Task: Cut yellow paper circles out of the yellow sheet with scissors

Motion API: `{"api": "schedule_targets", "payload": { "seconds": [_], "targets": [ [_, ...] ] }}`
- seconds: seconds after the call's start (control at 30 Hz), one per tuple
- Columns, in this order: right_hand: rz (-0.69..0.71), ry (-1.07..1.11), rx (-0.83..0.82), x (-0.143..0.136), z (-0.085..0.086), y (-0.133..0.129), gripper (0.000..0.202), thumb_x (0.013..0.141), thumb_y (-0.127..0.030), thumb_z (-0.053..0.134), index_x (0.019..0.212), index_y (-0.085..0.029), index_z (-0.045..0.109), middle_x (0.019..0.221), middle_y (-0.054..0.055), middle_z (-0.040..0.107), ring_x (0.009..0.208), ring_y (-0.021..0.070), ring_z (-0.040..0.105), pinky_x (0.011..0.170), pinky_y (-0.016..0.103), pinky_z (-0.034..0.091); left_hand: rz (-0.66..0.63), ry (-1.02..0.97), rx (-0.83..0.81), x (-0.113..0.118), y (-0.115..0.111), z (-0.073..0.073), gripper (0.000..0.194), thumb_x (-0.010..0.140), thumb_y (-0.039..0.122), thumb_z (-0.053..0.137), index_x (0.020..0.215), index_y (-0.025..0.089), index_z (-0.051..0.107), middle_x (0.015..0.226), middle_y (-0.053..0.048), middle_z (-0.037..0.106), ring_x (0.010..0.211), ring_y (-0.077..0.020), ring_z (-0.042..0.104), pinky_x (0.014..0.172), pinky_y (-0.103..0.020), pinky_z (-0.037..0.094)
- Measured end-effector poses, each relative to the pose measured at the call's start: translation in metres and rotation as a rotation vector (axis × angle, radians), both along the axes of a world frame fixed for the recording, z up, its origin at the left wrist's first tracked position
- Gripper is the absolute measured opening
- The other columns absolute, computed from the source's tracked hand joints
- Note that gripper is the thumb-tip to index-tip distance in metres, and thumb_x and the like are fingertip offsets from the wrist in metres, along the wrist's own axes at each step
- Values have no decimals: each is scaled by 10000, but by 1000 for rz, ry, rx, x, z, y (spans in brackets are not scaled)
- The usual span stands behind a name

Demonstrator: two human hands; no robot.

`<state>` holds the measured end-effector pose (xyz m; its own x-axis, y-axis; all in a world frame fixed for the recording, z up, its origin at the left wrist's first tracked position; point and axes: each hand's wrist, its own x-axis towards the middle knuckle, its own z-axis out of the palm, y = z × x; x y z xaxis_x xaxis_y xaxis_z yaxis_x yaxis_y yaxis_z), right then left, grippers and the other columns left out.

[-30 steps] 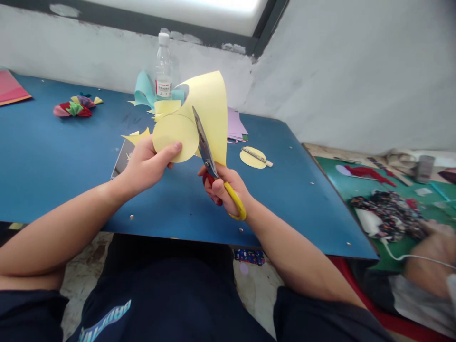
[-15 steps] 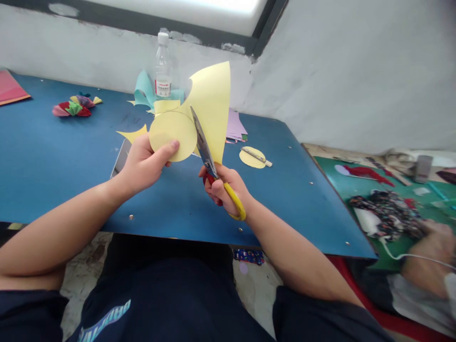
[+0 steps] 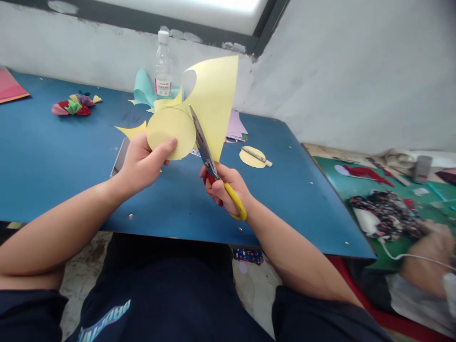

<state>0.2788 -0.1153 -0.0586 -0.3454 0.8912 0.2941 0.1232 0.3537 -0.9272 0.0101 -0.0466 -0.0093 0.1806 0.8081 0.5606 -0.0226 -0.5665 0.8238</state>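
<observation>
Rm: pale wall (image 3: 338, 71) at back w/ a dark-framed window (image 3: 199, 12), blue counter (image 3: 171, 204) up against it, green counter (image 3: 326, 166) off to the R. Person's L hand (image 3: 144, 159) is out over the blue counter, fingers gripping a yellow paper circle (image 3: 169, 126), thumb on top, other fingers mostly hidden behind. Circle's held up off the surface, just L of the scissors (image 3: 204, 145), w/ a thin dark line along its upper edge. Bigger yellow sheet (image 3: 215, 102) rises behind & to the R of it, curved notch in its L side; looks joined to the circle nr the top, can't tell exactly where the cut ends. R hand (image 3: 228, 187) has its fingers wrapped round the scissors' handles (1 red, 1 yellow); blades point up & a bit L, b/w circle & sheet. Btm corner of sheet comes down to the R fingers, can't tell if they pinch it too.

Elsewhere: clear bottle (image 3: 163, 66) w/ white cap stands nr the wall, curled light-blue paper (image 3: 142, 90) beside it. Yellow scrap (image 3: 133, 129) lies by the L hand. Far L: multicol. cloth bundle (image 3: 73, 107), pink sheets (image 3: 12, 86). R of the sheet: purple paper (image 3: 235, 124), then a yellow oval (image 3: 252, 161) w/ a thin cutter (image 3: 255, 156) on top. On green counter: patterned cloth (image 3: 386, 216); co-worker's arm (image 3: 425, 259) beside it, blurred.
</observation>
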Motion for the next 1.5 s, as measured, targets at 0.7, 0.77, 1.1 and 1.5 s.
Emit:
{"api": "schedule_targets", "payload": {
  "seconds": [0.7,0.77,1.1,1.5],
  "targets": [
    [37,30,-10,0,-1,0,812,1078,-1032,731,1194,-228,733,718,-63,520,609,113,449,516,267,382,38,-38,-1,0,-2,6,406,997,456,893,685,254,729,606,3,660,544,-138,573,523,-304,422],
    [37,35,-17,1,-2,0,809,1080,-1028,736,1196,-227,732,716,-66,519,601,108,444,517,265,379,42,-39,-6,0,-3,6,415,996,478,907,692,255,732,610,3,661,546,-140,570,524,-308,424],
    [32,30,-19,1,0,0,808,1076,-1026,744,1178,-225,731,720,-63,524,617,105,425,532,264,372,58,-48,-15,0,-3,5,501,1019,579,926,698,263,706,621,2,632,545,-145,554,529,-309,463],
    [18,13,-37,0,3,-2,837,1048,-1057,745,1159,-228,722,715,-51,518,621,115,414,534,270,356,107,-39,-37,-1,-2,5,457,1001,566,888,708,270,699,638,-2,658,563,-154,586,536,-297,499]
  ]
}}
